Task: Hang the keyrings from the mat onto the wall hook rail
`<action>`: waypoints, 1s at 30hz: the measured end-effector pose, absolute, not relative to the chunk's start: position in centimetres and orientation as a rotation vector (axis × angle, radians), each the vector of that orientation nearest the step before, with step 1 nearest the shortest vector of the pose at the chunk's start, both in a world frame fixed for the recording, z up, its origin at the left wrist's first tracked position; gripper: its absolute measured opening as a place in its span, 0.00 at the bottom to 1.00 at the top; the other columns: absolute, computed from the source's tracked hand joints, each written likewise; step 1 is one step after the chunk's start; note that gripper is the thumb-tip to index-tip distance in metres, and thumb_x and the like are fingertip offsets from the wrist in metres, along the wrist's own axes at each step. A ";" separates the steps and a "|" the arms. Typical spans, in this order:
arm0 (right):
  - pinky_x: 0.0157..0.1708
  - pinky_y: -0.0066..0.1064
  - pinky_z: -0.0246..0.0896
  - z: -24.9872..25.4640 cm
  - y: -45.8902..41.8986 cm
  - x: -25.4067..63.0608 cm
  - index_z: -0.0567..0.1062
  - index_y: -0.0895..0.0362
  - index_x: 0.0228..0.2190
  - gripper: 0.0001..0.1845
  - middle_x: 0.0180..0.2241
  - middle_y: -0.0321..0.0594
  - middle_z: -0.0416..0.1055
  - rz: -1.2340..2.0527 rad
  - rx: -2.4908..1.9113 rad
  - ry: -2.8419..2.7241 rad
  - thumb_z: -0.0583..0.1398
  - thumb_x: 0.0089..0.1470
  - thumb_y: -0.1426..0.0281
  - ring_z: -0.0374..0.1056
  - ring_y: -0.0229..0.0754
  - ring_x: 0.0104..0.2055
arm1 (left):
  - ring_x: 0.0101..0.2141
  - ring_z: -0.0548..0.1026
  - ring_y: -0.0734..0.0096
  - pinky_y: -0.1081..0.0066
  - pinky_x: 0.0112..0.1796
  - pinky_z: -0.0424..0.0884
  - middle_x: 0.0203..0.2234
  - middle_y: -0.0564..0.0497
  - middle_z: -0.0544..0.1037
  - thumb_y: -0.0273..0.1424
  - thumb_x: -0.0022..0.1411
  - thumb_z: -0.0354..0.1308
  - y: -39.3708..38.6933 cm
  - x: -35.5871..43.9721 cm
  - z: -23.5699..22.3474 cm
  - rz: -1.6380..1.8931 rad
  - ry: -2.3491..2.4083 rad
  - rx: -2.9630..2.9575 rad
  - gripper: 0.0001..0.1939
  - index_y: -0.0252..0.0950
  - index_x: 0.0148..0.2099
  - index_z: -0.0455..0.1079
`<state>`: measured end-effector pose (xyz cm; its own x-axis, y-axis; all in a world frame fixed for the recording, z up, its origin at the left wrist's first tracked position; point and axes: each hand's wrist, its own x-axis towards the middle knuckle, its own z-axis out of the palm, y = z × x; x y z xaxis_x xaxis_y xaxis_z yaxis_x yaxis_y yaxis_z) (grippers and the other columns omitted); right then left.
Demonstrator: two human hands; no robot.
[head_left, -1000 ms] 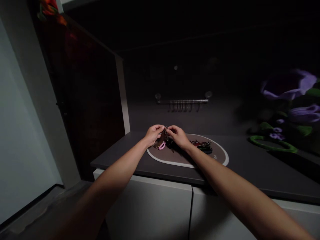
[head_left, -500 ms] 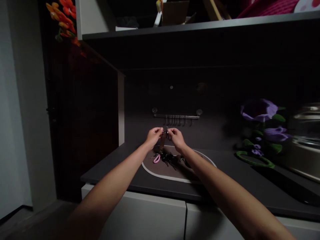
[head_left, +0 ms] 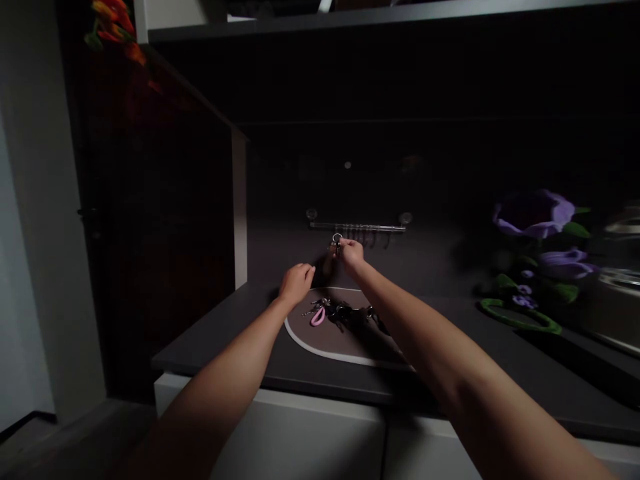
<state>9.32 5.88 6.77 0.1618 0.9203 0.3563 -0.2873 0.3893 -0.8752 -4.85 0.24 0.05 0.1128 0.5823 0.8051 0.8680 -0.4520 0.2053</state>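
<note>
While a dark door (head_left: 155, 200) fills the left of the scene and a shelf (head_left: 380, 17) runs overhead, the work centres on a dark grey counter (head_left: 215, 343) above white cabinets (head_left: 300, 447). At the far right, purple artificial flowers (head_left: 533, 213) mark the wall, with a blurred metal vessel (head_left: 617, 300) standing near them. An oval brown mat (head_left: 300, 340) with a white rim lies on the counter, and a cluster of keys (head_left: 341, 311) with a pink loop fob (head_left: 318, 317) rests on it.

On the far wall, a metal rail (head_left: 357, 227) carries a row of small hooks (head_left: 371, 236). The right hand (head_left: 353, 257) is raised to the rail's left end, its fingers (head_left: 345, 245) closed in a pinch on a small metal key ring (head_left: 337, 238), which sits just below the rail. A brown fob (head_left: 328, 265) hangs beneath that hand. The left hand (head_left: 297, 283) is above the mat's far left edge, near the keys, its fingers loosely curled and holding nothing.

The step in hand appears to be bringing the ring to the hooks; the next move calls for lining its opening up with one hook.
</note>
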 end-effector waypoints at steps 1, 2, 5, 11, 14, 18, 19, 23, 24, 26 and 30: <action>0.16 0.20 0.57 6.8 6.3 9.1 0.64 0.61 0.23 0.07 0.16 0.32 0.63 1.006 -0.738 -1.034 0.54 0.51 0.72 0.59 0.28 0.15 | 0.30 0.68 0.71 0.73 0.31 0.59 0.26 0.47 0.72 0.33 0.62 0.40 0.3 -4.9 0.1 -1.232 -1.422 -2.080 0.17 0.35 0.29 0.68; 0.16 0.20 0.57 6.8 6.6 8.9 0.64 0.61 0.23 0.07 0.16 0.32 0.63 1.022 -0.729 -1.011 0.54 0.51 0.73 0.59 0.28 0.15 | 0.30 0.68 0.71 0.73 0.31 0.58 0.26 0.48 0.72 0.33 0.62 0.40 0.3 -4.9 0.1 -1.207 -1.421 -2.082 0.17 0.35 0.29 0.68; 0.15 0.20 0.57 6.8 7.4 8.3 0.64 0.61 0.22 0.08 0.16 0.32 0.63 1.046 -0.707 -0.963 0.53 0.52 0.73 0.59 0.28 0.15 | 0.30 0.68 0.71 0.73 0.31 0.58 0.27 0.47 0.72 0.34 0.62 0.40 0.3 -4.9 0.1 -1.159 -1.420 -2.089 0.18 0.35 0.30 0.68; 0.13 0.20 0.56 6.7 8.5 7.7 0.65 0.61 0.21 0.09 0.15 0.32 0.62 1.027 -0.712 -0.929 0.55 0.51 0.72 0.58 0.28 0.13 | 0.31 0.69 0.70 0.72 0.32 0.59 0.27 0.47 0.72 0.35 0.62 0.39 0.2 -4.9 0.2 -1.115 -1.444 -2.092 0.18 0.35 0.31 0.69; 0.14 0.20 0.57 6.4 8.8 7.8 0.65 0.61 0.21 0.09 0.15 0.31 0.62 1.004 -0.752 -0.911 0.55 0.51 0.72 0.57 0.28 0.13 | 0.31 0.69 0.70 0.72 0.32 0.59 0.27 0.47 0.73 0.35 0.62 0.39 0.2 -4.9 0.2 -1.108 -1.428 -2.097 0.19 0.35 0.31 0.69; 0.14 0.20 0.57 5.7 8.9 8.1 0.65 0.61 0.21 0.09 0.14 0.30 0.61 1.004 -0.774 -0.938 0.55 0.50 0.72 0.57 0.28 0.13 | 0.31 0.69 0.70 0.72 0.32 0.59 0.28 0.46 0.73 0.35 0.62 0.39 0.1 -4.9 0.3 -1.103 -1.443 -2.099 0.19 0.35 0.31 0.69; 0.14 0.20 0.57 5.5 8.9 8.1 0.65 0.61 0.21 0.08 0.13 0.30 0.61 1.001 -0.780 -0.944 0.55 0.50 0.72 0.57 0.28 0.13 | 0.31 0.69 0.70 0.72 0.32 0.59 0.28 0.46 0.73 0.35 0.62 0.39 0.0 -4.9 0.3 -1.102 -1.450 -2.101 0.19 0.35 0.31 0.69; 0.15 0.20 0.58 5.0 8.9 8.5 0.65 0.60 0.22 0.08 0.14 0.30 0.61 0.958 -0.808 -0.969 0.57 0.49 0.69 0.56 0.27 0.14 | 0.31 0.69 0.70 0.72 0.32 0.59 0.28 0.46 0.73 0.35 0.62 0.39 0.1 -4.9 0.3 -1.088 -1.461 -2.101 0.19 0.35 0.32 0.69; 0.16 0.20 0.58 4.9 8.9 8.5 0.65 0.60 0.22 0.09 0.14 0.30 0.61 0.945 -0.811 -0.977 0.58 0.48 0.68 0.57 0.27 0.15 | 0.31 0.69 0.70 0.72 0.32 0.59 0.28 0.46 0.73 0.35 0.62 0.39 0.1 -4.9 0.3 -1.083 -1.463 -2.102 0.19 0.35 0.32 0.69; 0.17 0.21 0.59 4.7 9.1 8.7 0.65 0.60 0.22 0.10 0.15 0.29 0.61 0.933 -0.814 -0.994 0.59 0.47 0.67 0.57 0.28 0.15 | 0.31 0.69 0.70 0.72 0.32 0.59 0.28 0.46 0.73 0.35 0.62 0.39 0.2 -5.0 0.2 -1.077 -1.467 -2.102 0.19 0.35 0.32 0.69; 0.20 0.22 0.60 4.1 9.6 9.2 0.66 0.60 0.24 0.06 0.16 0.29 0.61 0.938 -0.800 -1.025 0.57 0.46 0.69 0.58 0.28 0.17 | 0.32 0.69 0.70 0.73 0.33 0.59 0.29 0.47 0.73 0.35 0.62 0.39 0.3 -5.0 0.1 -1.062 -1.456 -2.113 0.19 0.35 0.32 0.70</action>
<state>9.18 9.64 4.15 0.2241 0.9142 0.3378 -0.2554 0.3895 -0.8849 -5.03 0.33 0.10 0.1858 0.6351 0.7497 0.9079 -0.4028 0.1163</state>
